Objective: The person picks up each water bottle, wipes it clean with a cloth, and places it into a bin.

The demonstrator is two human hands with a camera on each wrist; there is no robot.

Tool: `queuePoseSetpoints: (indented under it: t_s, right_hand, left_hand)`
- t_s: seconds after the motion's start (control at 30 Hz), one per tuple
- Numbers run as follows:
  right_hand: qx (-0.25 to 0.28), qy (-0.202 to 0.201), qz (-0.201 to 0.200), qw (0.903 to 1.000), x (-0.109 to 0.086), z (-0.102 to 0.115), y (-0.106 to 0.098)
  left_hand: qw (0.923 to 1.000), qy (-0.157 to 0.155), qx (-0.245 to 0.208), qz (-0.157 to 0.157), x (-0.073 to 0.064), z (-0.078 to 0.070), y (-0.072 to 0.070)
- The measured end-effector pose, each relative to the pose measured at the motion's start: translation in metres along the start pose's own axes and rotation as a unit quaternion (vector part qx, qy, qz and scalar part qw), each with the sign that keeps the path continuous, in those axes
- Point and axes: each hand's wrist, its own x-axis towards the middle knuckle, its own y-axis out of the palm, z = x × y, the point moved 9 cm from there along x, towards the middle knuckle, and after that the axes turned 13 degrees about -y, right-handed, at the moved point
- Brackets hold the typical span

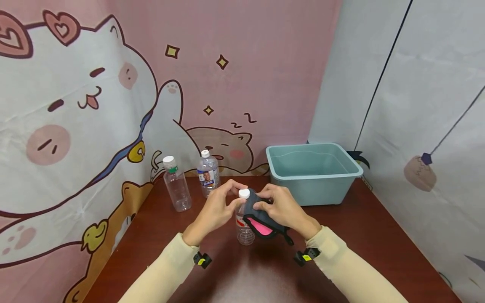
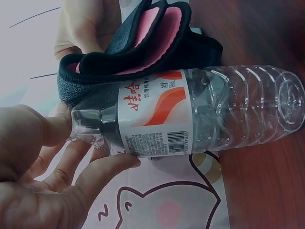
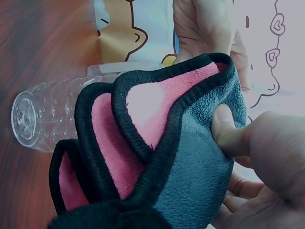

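Held bottle look: clear bottle [image 2: 205, 112], ribbed lower half, white label [image 2: 155, 114] with red characters, orange-red wave, barcode
Cloth look: grey cloth [image 3: 176, 148], fuzzy outer face, pink lining [image 3: 114, 143], black edging, folded over in layers, black strap [image 1: 289, 240] hanging at its lower right in head view
Cap look: white cap [image 1: 244, 193], on the bottle's top
Bottle place: upright at the brown desk [image 1: 212, 263], between the left hand [image 1: 217, 205] and right hand [image 1: 284, 206]; can't tell if its base touches the desk. Teal bin [image 1: 314, 189] beyond, to the right; green-banded bottle [image 1: 177, 185] and blue-labelled bottle [image 1: 208, 176] beyond, to the left
Cloth place: in the right hand, up against the bottle's upper side, just beside the cap, pink lining facing down and toward the wearer
Cap place: between thumb and fingers of the left hand in head view
Left hand: slightly spread, thumb and fingers curled round the bottle's top end, one finger along its shoulder; exact cap contact hidden in left wrist view
Right hand: gripping the cloth, thumb pressed on the grey face, other fingers partly hidden behind it
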Motion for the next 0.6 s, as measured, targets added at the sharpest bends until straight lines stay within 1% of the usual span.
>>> queuePoseSetpoints:
  t_s: [0.33, 0.6]
  right_hand:
    - [-0.012, 0.010, 0.029, 0.9994, -0.007, -0.009, 0.005]
    - [-0.025, -0.007, 0.063, 0.9977, -0.018, -0.024, 0.028]
  left_hand:
    - [1.0000, -0.004, -0.001, 0.005, 0.000, 0.001, -0.001]
    - [1.0000, 0.000, -0.001, -0.003, -0.001, 0.001, 0.000]
